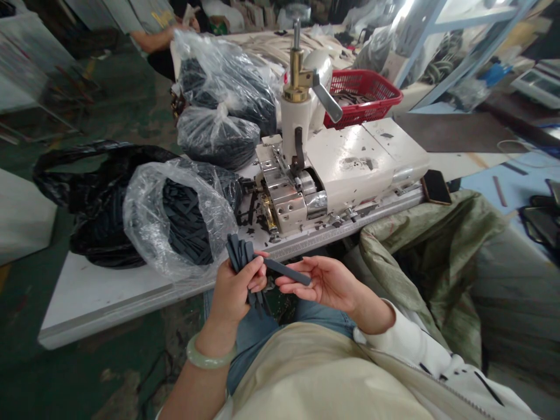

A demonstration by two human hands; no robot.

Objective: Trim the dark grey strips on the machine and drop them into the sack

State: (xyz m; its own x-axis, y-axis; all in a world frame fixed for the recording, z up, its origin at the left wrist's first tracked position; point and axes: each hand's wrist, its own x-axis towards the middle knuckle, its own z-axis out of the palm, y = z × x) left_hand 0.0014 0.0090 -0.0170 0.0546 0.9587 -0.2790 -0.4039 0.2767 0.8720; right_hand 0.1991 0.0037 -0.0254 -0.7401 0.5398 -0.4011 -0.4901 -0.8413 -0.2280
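Observation:
My left hand is wrapped round a bundle of dark grey strips, whose ends stick out above and below the fist. One single strip slants out from the bundle toward the right. Its far end lies on the fingers of my right hand, which is palm up with the fingers loosely spread and the thumb not pressed on the strip. Beyond both hands stands a white machine with a metal working head. An open clear plastic bag with many dark strips is left of it.
Tied bags and a black bag stand on the left. A red basket and a phone are near the machine. Green cloth hangs at the table edge. Another person's arm shows at the back.

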